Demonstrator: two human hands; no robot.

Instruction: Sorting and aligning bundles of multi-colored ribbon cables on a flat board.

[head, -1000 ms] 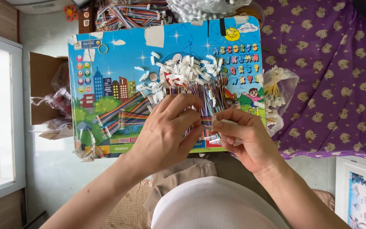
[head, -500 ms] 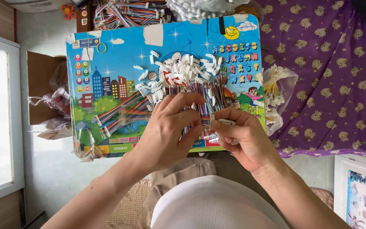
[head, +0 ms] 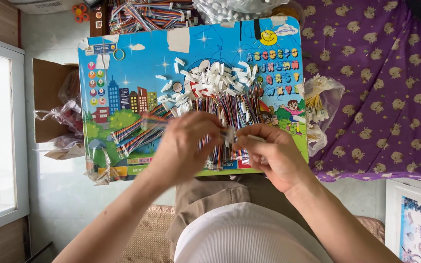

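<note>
A colourful children's board [head: 123, 73] lies across my lap as a work surface. On it sits a pile of small white plastic connectors [head: 215, 80] and bundles of multicoloured ribbon wires [head: 230, 109]. My left hand [head: 186, 146] and my right hand [head: 269, 153] meet over the near edge of the board. Together they pinch one wire strip with a white connector [head: 230, 134] between the fingertips. More flat rainbow wires [head: 137, 131] lie to the left of my left hand.
A clear bag of pale yellow wires [head: 317, 100] rests at the board's right edge on a purple patterned cloth [head: 381, 87]. An open cardboard box [head: 49, 104] with plastic bags stands left. More wire bundles [head: 147, 9] are stacked beyond the board.
Both hands have shifted slightly toward me and closed together on a single wire piece; the left hand is blurred with motion.
</note>
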